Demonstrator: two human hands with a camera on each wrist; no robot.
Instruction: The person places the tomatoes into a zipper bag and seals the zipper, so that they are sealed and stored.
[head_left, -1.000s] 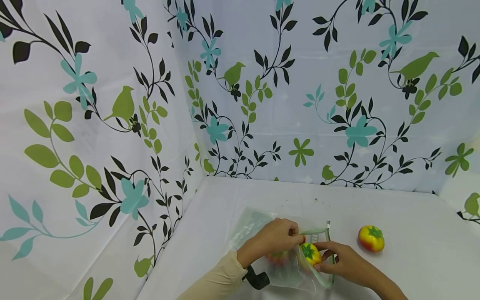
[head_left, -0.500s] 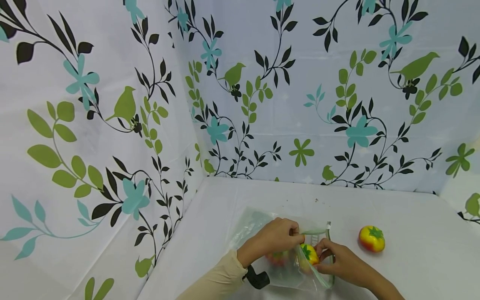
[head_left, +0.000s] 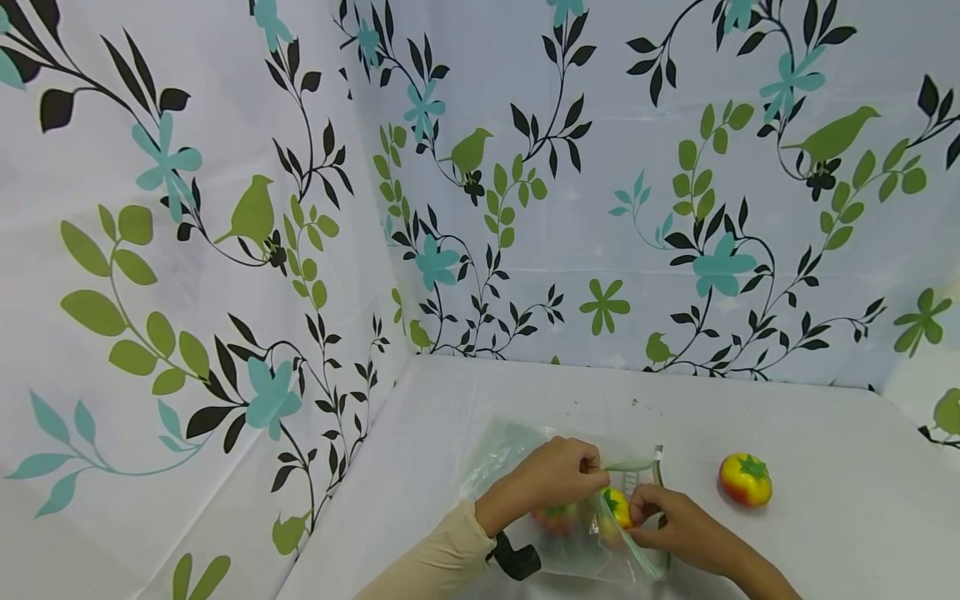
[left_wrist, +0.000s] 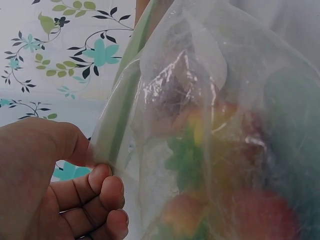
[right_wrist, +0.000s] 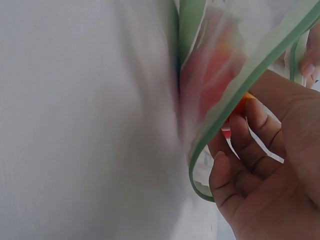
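Note:
In the head view a clear zip bag with a pale green strip along its mouth lies on the table. My left hand pinches the upper edge of the mouth; the left wrist view shows thumb and index finger on that strip. My right hand reaches in at the mouth, its fingertips around a yellow-and-red toy fruit with a green leafy top. The right wrist view gives only a sliver of this fruit behind the fingers. Deeper inside, more toy fruit shows hazily through the plastic.
Another yellow-and-red toy fruit sits on the white tabletop, right of the bag. Behind and to the left hang white sheets printed with leaves and birds. A black strap shows under the left wrist.
My right hand has moved slightly left, carrying the toy fruit further into the bag, so less of it shows. My left hand keeps its hold on the bag's edge.

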